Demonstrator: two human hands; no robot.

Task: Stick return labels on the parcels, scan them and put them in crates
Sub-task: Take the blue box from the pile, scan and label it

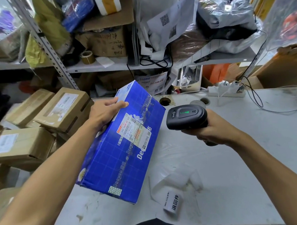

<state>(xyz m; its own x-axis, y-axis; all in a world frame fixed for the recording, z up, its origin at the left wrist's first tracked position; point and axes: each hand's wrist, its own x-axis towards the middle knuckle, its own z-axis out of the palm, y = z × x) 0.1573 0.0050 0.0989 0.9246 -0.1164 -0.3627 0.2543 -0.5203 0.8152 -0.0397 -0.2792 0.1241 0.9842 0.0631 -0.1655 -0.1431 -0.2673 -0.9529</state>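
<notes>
While the left hand (106, 112) grips the far left edge of a blue box (121, 144), fingers curled over its top face and thumb out of sight beneath, the box is tilted, its near end resting on the worktop (239, 158) by the left edge and its far end lifted. A white label (134, 131) with barcodes is stuck on the top face of the box, towards its right side. The right hand (209, 130) is wrapped tightly around the handle of a black scanner (187, 116), held just to the right of the box, above the middle of the worktop; a green light shows on the scanner's top. Near the front edge of the worktop lies a roll of white labels (172, 201) printed with black characters, beside crumpled white backing paper (177, 178). Off the left edge, brown cardboard parcels (64, 109) are stacked, several with labels on top. At the far right corner of the worktop sits a white power strip (225, 88) with cables. Behind stand metal shelves (103, 66) crowded with boxes, bags and a roll of tape (87, 57).
</notes>
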